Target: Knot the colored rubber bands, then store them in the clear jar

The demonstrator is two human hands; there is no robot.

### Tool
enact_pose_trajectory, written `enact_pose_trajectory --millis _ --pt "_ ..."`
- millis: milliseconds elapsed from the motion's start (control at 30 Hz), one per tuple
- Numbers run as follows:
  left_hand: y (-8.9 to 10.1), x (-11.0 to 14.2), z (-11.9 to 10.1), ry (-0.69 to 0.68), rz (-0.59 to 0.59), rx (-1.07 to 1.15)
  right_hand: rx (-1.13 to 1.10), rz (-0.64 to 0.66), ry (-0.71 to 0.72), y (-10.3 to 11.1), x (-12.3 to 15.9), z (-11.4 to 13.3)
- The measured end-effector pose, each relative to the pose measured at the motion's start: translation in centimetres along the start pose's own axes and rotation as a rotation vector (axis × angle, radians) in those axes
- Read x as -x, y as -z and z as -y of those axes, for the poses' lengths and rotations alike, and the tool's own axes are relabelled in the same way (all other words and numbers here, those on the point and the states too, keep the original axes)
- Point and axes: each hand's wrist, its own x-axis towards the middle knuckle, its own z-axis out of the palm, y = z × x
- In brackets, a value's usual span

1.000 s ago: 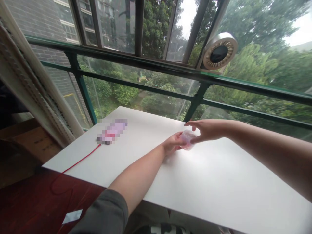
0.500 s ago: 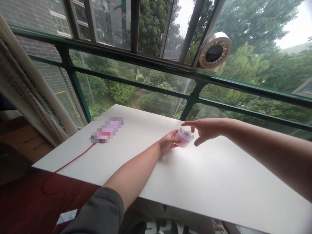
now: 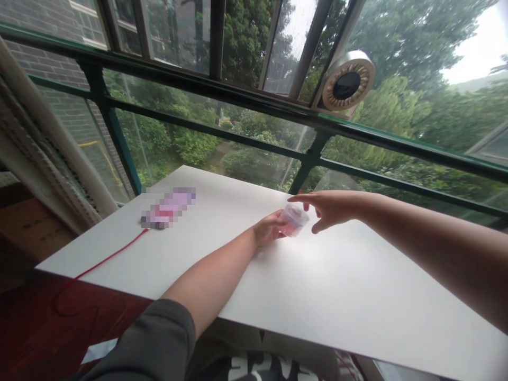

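A small clear round jar (image 3: 295, 220) with pinkish contents is in the middle of the view, above the white table (image 3: 317, 296). Around its left side my left hand (image 3: 269, 229) is closed, holding it slightly tilted. On the jar's other side hovers my right hand (image 3: 323, 208), its index finger stretched over the top and the thumb apart below. No gap or contact between that index finger and the jar's rim can be made out for certain. What lies inside the jar is blurred.
A pixelated purple phone-like object (image 3: 169, 208) lies at the table's left, with a red cable (image 3: 113, 255) running off the edge. Behind the table are a green railing (image 3: 206, 129) and windows. A round silver device (image 3: 347, 83) sits by the railing. Curtains (image 3: 43, 143) hang at left.
The whole view has shifted a little, so the scene sits slightly further left. My left hand keeps its hold on the jar, and my right hand stays spread beside it.
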Motion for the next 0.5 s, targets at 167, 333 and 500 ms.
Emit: enact_pose_trajectory --millis 167,333,500 --pt "-0.14 0.37 0.09 0.083 0.027 0.054 -0.097 0.071 0.017 0.24 0.03 0.47" --pt "-0.08 0.42 0.4 0.106 0.024 0.008 -0.006 0.139 -0.12 0.32 -0.39 0.92" --pt "0.37 0.42 0.33 0.114 -0.073 0.087 -0.035 0.022 -0.071 0.13 -0.07 0.46"
